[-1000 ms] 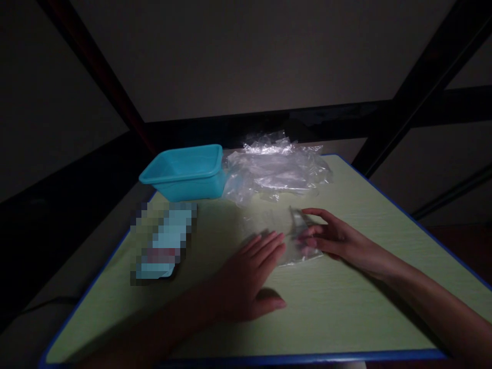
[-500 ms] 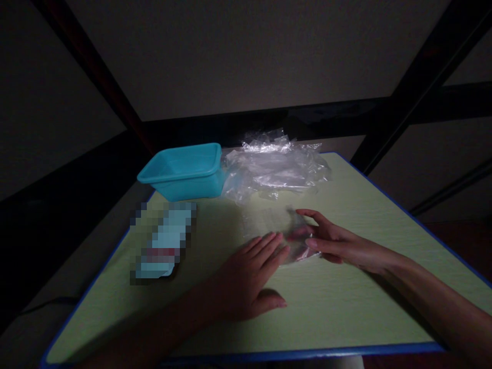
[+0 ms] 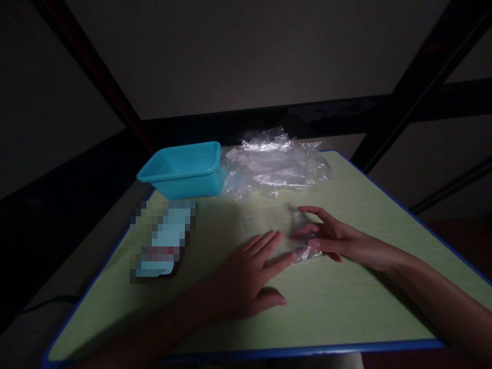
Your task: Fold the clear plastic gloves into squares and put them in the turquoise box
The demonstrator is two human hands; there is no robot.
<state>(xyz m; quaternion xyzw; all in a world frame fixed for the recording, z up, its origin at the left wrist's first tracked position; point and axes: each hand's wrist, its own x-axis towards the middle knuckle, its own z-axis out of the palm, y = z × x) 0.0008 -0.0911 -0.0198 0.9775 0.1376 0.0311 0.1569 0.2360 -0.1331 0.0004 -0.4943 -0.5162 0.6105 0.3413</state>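
Note:
A small clear plastic bag lies flat on the table in front of me. My left hand rests palm down at its near edge, fingers stretched out and touching the film. At the bag's right end, my right hand has the crinkled film between its thumb and fingers. One or more of those fingers show dimly, seemingly through the plastic. Beyond both hands sits a loose heap of clear plastic bags, shiny and crumpled.
A turquoise plastic basin stands at the back left, against the heap. Near the left edge lies a pale blue, pixelated flat object. The light green table has a blue rim, and a dark wall rises behind it.
My left index finger has reached slightly further right along the bag. My right hand has shifted a little to the right, with the film still in its fingers.

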